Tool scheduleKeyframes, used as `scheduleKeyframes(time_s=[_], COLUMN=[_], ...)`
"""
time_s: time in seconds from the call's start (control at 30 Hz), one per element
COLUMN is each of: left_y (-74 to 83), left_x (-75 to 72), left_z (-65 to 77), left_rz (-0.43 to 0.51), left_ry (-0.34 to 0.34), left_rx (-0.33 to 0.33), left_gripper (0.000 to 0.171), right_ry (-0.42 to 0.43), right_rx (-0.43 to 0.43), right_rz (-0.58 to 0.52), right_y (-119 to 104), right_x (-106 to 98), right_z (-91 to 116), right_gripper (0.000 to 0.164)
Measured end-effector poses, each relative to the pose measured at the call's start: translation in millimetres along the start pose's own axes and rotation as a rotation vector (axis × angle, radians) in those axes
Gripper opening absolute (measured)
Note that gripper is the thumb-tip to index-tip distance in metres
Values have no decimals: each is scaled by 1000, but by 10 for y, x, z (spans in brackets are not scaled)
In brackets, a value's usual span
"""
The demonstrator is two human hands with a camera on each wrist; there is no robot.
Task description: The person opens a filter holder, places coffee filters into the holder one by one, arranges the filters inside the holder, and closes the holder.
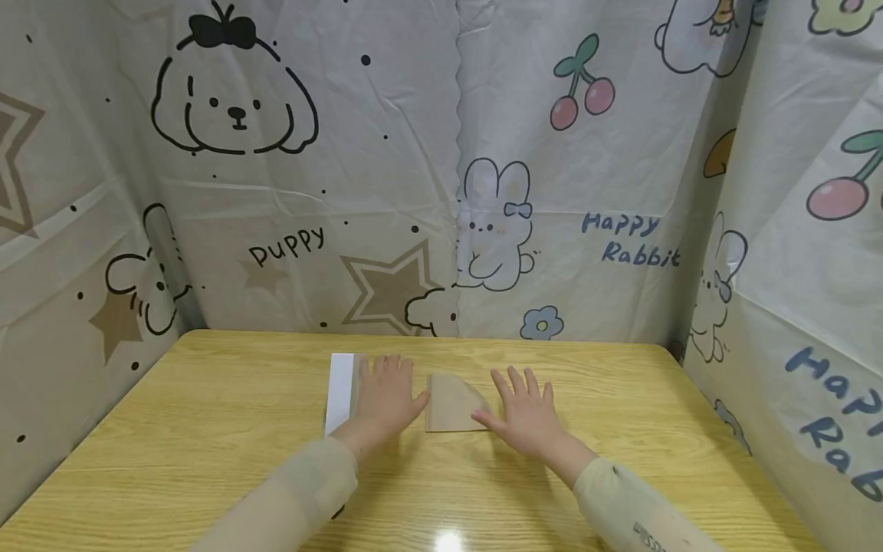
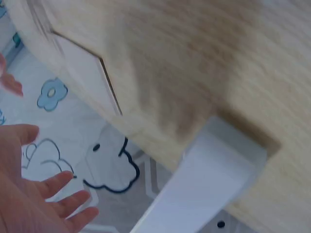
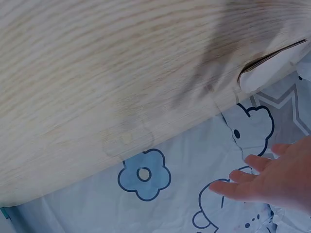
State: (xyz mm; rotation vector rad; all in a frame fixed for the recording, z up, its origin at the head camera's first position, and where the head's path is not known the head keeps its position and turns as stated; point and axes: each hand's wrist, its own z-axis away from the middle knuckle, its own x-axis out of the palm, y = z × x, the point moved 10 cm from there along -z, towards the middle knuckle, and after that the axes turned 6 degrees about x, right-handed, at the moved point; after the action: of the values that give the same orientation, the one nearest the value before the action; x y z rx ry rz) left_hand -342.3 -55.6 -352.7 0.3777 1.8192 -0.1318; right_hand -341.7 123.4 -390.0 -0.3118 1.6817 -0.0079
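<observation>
A folded tan sheet [image 1: 451, 406], shaped like a quarter circle with layered edges, lies flat on the table between the two hands. To its left, my left hand [image 1: 386, 391] has its fingers stretched out and holds nothing. That hand partly covers a long white box [image 1: 339, 395] in the head view; the left wrist view shows the box [image 2: 209, 170] apart from the fingers. My right hand [image 1: 527, 418] is spread with nothing in it. Its thumb overlaps the sheet's right corner in the head view; whether they touch I cannot tell.
The wooden table [image 1: 228, 414] ends at a printed cloth [image 1: 386, 192] hanging behind it. More of this cloth hangs along the left and right sides. A small dark object [image 1: 338, 512] shows by the left sleeve, mostly hidden.
</observation>
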Motion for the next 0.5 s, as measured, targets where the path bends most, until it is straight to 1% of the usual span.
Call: scheduleKeyframes(time_s=[0.07, 0.1, 0.17, 0.23, 0.33, 0.43, 0.5], left_y=[-65, -105, -208, -336, -560, -791, -923], left_x=[-97, -142, -210, -260, -276, -205, -140], left_z=[-27, -40, -70, -92, -107, -82, -46], left_rz=[-42, -55, -52, -32, 15, 68, 105], left_ry=[50, 64, 77, 66, 24, -61, -118], left_rx=[-10, -20, -46, -90, -163, -240, -287], left_gripper=[42, 40, 36, 38, 43, 54, 58], right_ry=[2, 5, 9, 19, 46, 89, 100], right_rx=[0, -1, 0, -3, -13, -35, -41], right_rz=[-5, -5, -6, -6, -15, -28, -43], right_y=[9, 14, 28, 41, 50, 59, 64], right_x=[-3, -5, -9, -18, -49, -69, -82], right_z=[1, 0, -4, -5, 12, 40, 58], right_gripper=[77, 77, 76, 76, 75, 79, 81])
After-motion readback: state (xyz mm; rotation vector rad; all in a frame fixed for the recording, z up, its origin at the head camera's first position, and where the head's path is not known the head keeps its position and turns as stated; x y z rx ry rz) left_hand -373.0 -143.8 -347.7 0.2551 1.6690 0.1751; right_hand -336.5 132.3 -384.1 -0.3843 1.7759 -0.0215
